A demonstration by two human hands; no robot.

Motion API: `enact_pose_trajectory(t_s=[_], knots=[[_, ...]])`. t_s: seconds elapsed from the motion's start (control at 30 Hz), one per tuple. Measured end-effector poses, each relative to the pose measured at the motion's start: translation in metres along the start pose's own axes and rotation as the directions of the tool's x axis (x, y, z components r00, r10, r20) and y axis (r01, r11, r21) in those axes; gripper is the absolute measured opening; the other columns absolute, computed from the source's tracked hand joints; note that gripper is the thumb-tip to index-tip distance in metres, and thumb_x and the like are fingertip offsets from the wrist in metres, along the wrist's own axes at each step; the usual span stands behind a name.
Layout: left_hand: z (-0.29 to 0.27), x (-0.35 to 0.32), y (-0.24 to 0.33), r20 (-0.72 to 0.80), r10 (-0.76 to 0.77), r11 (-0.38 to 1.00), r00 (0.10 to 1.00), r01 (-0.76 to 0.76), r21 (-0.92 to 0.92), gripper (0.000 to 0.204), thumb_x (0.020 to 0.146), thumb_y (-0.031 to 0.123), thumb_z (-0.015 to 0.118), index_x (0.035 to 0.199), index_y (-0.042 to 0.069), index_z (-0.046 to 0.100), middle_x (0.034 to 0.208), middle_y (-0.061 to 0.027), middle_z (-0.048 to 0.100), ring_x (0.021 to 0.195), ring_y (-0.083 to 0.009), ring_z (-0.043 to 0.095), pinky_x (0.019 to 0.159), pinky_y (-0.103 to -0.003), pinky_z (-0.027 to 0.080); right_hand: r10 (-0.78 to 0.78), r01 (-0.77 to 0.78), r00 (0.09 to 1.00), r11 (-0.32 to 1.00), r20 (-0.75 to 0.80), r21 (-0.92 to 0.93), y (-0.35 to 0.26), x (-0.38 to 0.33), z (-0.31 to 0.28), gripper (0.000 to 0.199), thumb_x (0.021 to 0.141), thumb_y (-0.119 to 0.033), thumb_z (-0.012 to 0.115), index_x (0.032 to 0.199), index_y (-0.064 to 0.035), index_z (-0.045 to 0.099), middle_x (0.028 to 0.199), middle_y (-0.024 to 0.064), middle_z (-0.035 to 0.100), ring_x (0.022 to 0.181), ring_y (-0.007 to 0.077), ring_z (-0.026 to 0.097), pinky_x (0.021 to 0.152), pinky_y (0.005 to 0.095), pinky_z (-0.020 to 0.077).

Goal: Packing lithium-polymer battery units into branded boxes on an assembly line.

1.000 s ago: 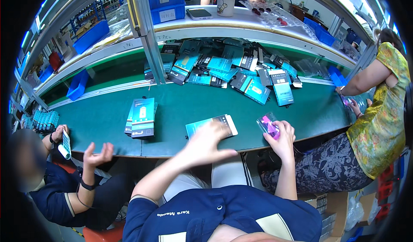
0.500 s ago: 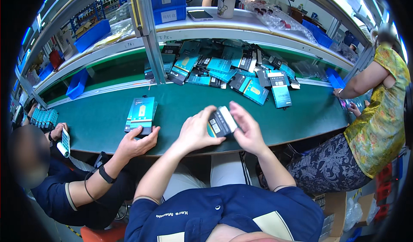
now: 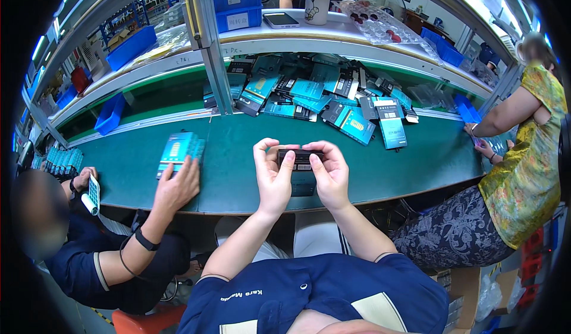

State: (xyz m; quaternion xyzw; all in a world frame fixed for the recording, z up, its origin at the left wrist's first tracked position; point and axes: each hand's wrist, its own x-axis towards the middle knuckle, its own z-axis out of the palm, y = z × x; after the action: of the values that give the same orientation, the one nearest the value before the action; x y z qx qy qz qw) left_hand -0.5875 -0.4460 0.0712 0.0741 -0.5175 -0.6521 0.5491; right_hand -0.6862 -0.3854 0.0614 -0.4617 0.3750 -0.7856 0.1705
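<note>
Just above the near edge of the bench, a small black and teal carton [image 3: 303,185] stands with its dark end facing up. My left hand [image 3: 273,179] grips its left side, the thumb pressed on the dark end. On the other side my right hand [image 3: 331,178] is closed round it the same way, both thumbs side by side. Fingers hide much of the carton's sides. Farther back lies a heap of similar teal and black cartons [image 3: 307,88], some flattened, with one light-faced carton [image 3: 391,125] toward me.
At left a co-worker's hand [image 3: 178,185] rests on a stack of teal cartons [image 3: 178,148]. Another person's arm [image 3: 502,120] works at the right end. A metal post [image 3: 216,78] and a shelf [image 3: 321,37] with blue bins [image 3: 238,7] stand across the green bench [image 3: 250,132].
The tilted carton is now upright between my hands, and its white end flap no longer shows. My right hand has closed onto it. The co-worker's stack has shifted left.
</note>
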Motion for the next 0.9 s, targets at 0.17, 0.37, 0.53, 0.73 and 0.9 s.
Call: enact_pose_trajectory(t_s=[0.17, 0.37, 0.53, 0.73, 0.9], knots=[[0.002, 0.001, -0.007, -0.108, 0.047, 0.998, 0.993, -0.043, 0.041, 0.013, 0.095, 0.002, 0.06, 0.098, 0.006, 0.049, 0.101, -0.0077, 0.061, 0.09, -0.0087, 0.056, 0.081, -0.022, 0.046, 0.193, -0.171, 0.978, 0.955, -0.072, 0.242, 0.007, 0.003, -0.002, 0.016, 0.094, -0.001, 0.06, 0.105, -0.0027, 0.048, 0.107, 0.0102, 0.06, 0.097, 0.0153, 0.061, 0.087, 0.0278, 0.0492], [-0.02, -0.006, -0.001, -0.038, 0.102, 0.885, 0.994, -0.074, 0.46, 0.026, 0.098, 0.016, 0.06, 0.12, 0.008, 0.049, 0.127, -0.0149, 0.05, 0.119, -0.0192, 0.048, 0.096, -0.033, 0.041, -0.133, 0.159, 0.987, 0.891, 0.089, -0.426, 0.015, -0.022, -0.011, 0.044, 0.085, 0.006, 0.068, 0.113, -0.0062, 0.037, 0.106, 0.012, 0.057, 0.094, 0.0201, 0.061, 0.084, 0.032, 0.0483], [-0.068, -0.026, 0.014, -0.054, -0.356, 0.918, 0.933, 0.36, 0.164, 0.079, 0.092, -0.002, 0.053, 0.155, 0.017, 0.011, 0.154, -0.0219, 0.027, 0.143, -0.0331, 0.029, 0.114, -0.045, 0.028, -0.217, 0.532, 0.678, 0.804, 0.703, -0.265, -0.001, -0.041, -0.014, 0.029, 0.079, -0.002, 0.075, 0.079, -0.0055, 0.046, 0.119, 0.0178, 0.064, 0.113, 0.0376, 0.062, 0.093, 0.0488, 0.048], [-0.149, 0.012, 0.045, -0.094, -0.143, 0.677, 0.985, 0.167, 0.717, 0.04, 0.085, -0.012, 0.051, 0.124, -0.003, 0.057, 0.128, -0.0184, 0.061, 0.122, -0.0263, 0.058, 0.101, -0.034, 0.044, 0.284, 0.098, 0.73, 0.856, 0.621, -0.507, -0.007, 0.011, -0.081, 0.013, 0.079, -0.013, 0.077, 0.073, -0.0062, 0.068, 0.092, 0.0095, 0.073, 0.092, 0.0236, 0.07, 0.082, 0.0348, 0.0552], [-0.167, 0.026, 0.063, -0.018, 0.045, -0.152, 0.999, 0.025, 0.988, 0.024, 0.083, 0.004, 0.065, 0.106, 0.0, 0.067, 0.117, -0.0222, 0.064, 0.114, -0.04, 0.058, 0.097, -0.047, 0.045, -0.346, -0.223, 0.868, 0.367, -0.355, -0.903, -0.003, 0.088, -0.218, 0.031, 0.093, -0.022, 0.064, 0.116, -0.0014, 0.059, 0.109, 0.0167, 0.065, 0.1, 0.0273, 0.063, 0.089, 0.0366, 0.0486]])
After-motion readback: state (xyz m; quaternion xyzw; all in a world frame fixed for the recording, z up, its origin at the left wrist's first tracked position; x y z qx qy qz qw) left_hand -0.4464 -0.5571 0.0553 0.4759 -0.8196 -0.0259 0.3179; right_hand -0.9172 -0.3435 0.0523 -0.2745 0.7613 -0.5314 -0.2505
